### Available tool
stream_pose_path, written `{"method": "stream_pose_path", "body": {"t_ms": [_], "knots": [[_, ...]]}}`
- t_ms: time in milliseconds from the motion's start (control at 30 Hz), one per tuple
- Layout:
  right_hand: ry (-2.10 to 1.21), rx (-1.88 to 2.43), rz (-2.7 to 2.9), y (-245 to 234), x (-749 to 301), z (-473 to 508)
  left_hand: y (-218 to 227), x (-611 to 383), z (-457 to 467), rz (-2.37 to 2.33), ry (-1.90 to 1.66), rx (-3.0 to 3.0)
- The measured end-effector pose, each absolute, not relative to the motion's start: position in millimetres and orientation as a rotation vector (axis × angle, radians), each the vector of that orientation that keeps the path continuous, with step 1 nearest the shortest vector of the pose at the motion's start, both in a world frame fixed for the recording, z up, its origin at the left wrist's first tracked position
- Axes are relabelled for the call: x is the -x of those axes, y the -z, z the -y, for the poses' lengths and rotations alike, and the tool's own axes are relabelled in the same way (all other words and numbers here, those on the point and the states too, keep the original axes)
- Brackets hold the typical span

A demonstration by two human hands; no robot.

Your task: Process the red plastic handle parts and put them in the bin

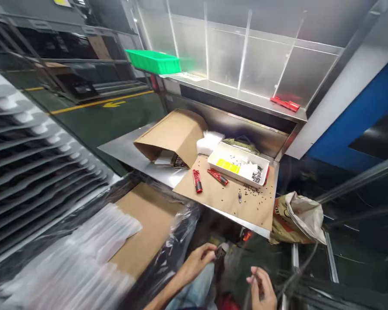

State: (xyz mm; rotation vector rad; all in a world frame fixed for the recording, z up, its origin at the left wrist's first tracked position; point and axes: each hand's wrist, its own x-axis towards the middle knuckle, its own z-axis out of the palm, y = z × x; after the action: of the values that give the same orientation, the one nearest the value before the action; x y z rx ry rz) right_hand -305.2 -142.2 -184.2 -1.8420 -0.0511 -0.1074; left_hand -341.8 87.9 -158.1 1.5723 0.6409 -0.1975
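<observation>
My left hand [198,259] is low in view below the workbench edge, its fingers curled round a small dark object [220,251] I cannot name. My right hand [263,289] is near the bottom edge, fingers bent around a thin dark cable or strap [289,280]. Both hands hover over my lap, under the metal bench [129,150]. On the bench lies brown paper [233,200] with two red-and-black markers [197,181] [217,176] and scattered small black screws [250,189]. A white tray [238,163] holds yellow labels and more screws.
A tipped cardboard box [173,135] lies at the bench's left. A green bin [153,61] and a red tool [285,103] rest on the upper shelf. A plastic-lined carton [142,215] with clear bags stands at left; a crumpled bag [299,217] at right.
</observation>
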Motion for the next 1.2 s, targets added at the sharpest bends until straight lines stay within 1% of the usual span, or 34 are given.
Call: {"method": "stream_pose_path", "body": {"t_ms": [133,200,367,533,733,867,967,1033,1100,1200], "knots": [[-0.204,1.916,0.101,188.0,289.6,110.9,162.8,326.6,-147.7,-0.792,0.094,-1.769],[-0.292,1.969,0.152,188.7,268.3,95.4,164.1,303.9,-178.5,-0.906,0.017,-1.864],[-0.271,2.108,0.137,198.5,191.4,50.8,166.3,219.0,-241.3,-1.134,-0.155,-2.019],[-0.234,2.283,0.085,210.1,118.1,6.7,177.1,167.7,-267.3,-1.164,-0.107,-2.021],[-0.274,2.43,0.057,211.3,79.6,-7.8,184.2,190.4,-295.0,-1.172,0.027,-1.818],[-0.304,2.486,0.04,206.8,73.0,-3.4,180.6,233.0,-311.2,-1.028,0.045,-1.534],[-0.329,2.493,0.084,207.4,70.0,-13.7,166.2,256.3,-303.2,-0.881,0.057,-1.309],[-0.331,2.478,0.121,209.4,68.1,-25.5,147.4,257.1,-287.6,-0.811,0.009,-1.022],[-0.313,2.451,0.135,209.2,66.9,-35.2,123.0,244.4,-268.5,-0.706,-0.013,-0.709],[-0.251,2.368,0.13,197.6,65.0,-35.5,85.4,209.8,-243.6,-0.49,0.06,-0.514]]}}
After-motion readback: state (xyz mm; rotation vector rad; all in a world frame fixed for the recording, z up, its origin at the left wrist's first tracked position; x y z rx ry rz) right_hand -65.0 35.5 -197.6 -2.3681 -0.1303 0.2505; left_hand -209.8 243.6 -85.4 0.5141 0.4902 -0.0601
